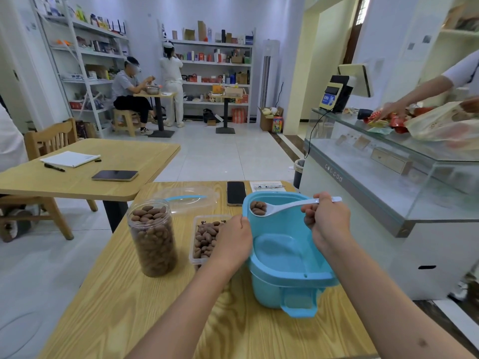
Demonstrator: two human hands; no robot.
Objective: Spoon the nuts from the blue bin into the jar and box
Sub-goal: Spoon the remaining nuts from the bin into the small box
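The blue bin point(285, 257) stands on the wooden table point(124, 307), and its visible floor is bare. My left hand point(233, 239) grips the bin's left rim. My right hand point(328, 218) holds a white spoon point(285, 206) by its handle. The spoon's bowl carries a few brown nuts point(258, 208) and hovers over the bin's far left corner. To the left a clear round jar point(153, 237) is filled with nuts up to its mouth. Between jar and bin lies a clear shallow box point(204, 239) holding nuts, partly hidden behind my left hand.
A clear lid with a blue strip point(186, 199) lies behind the jar. A phone point(236, 193) and a paper slip point(267, 186) lie at the table's far edge. A glass counter point(388, 177) stands close on the right, another table point(77, 174) on the left.
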